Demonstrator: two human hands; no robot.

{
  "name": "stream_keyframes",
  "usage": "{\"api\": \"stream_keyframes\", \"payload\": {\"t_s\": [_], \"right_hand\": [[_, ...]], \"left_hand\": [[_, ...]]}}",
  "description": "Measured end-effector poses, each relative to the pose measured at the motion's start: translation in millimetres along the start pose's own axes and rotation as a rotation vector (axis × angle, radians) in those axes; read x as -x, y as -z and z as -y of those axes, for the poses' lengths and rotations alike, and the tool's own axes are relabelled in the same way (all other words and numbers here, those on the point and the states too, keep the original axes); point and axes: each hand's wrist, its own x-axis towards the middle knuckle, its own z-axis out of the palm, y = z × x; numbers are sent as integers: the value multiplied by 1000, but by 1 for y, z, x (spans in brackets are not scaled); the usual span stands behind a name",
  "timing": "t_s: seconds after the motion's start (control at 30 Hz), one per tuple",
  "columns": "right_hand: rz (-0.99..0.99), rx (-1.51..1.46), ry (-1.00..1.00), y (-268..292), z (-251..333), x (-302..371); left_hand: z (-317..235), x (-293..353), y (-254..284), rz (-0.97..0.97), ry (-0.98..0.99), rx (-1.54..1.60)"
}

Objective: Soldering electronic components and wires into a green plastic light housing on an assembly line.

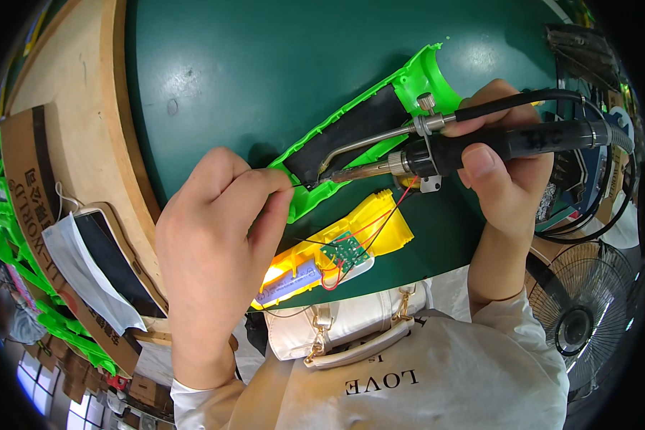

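My right hand (505,158) grips the black handle of a soldering iron (537,140), a thin metal solder-feed tube clamped along it. The iron's tip and the tube's bent end meet over the left end of a bright green plastic shell (426,75), lined with a black sheet (358,132). At that same end, my left hand (218,236) pinches a thin black wire (298,185) between thumb and forefinger. Nearer me lies a yellow plastic shell (394,226) carrying a green circuit board (345,252), a purple cylindrical battery (290,282) and red and black wires.
Green mat (215,72) covers the table. Along the left runs a wooden-edged board (122,107) with a phone (115,254), a face mask (86,265) and cardboard. A cream handbag (344,322) rests against me. Cables (609,208) and a fan (577,322) are at right.
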Motion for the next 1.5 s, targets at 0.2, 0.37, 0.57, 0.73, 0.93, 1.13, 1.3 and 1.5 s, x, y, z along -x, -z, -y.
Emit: {"api": "stream_keyframes", "payload": {"t_s": [0.2,0.37,0.57,0.73,0.93,1.13,1.3,1.5], "right_hand": [[10,4,24,1,-2,0],[-7,16,60,1,-2,0],[6,42,61,1,-1,1],[119,77,190,1,5,-9],[132,-43,220,10,13,-7],[218,300,270,35,13,-21],[256,325,288,31,12,-24],[288,280,233,24,14,-23]], "left_hand": [[0,-1,1,10,-7,-40],[0,-1,1,4,-2,-32],[1,-2,0,15,4,-30],[1,-1,1,18,11,17],[3,-2,2,36,-8,15],[4,-1,2,33,-3,27],[5,-2,3,43,-13,25],[6,-2,3,49,-14,27]]}}
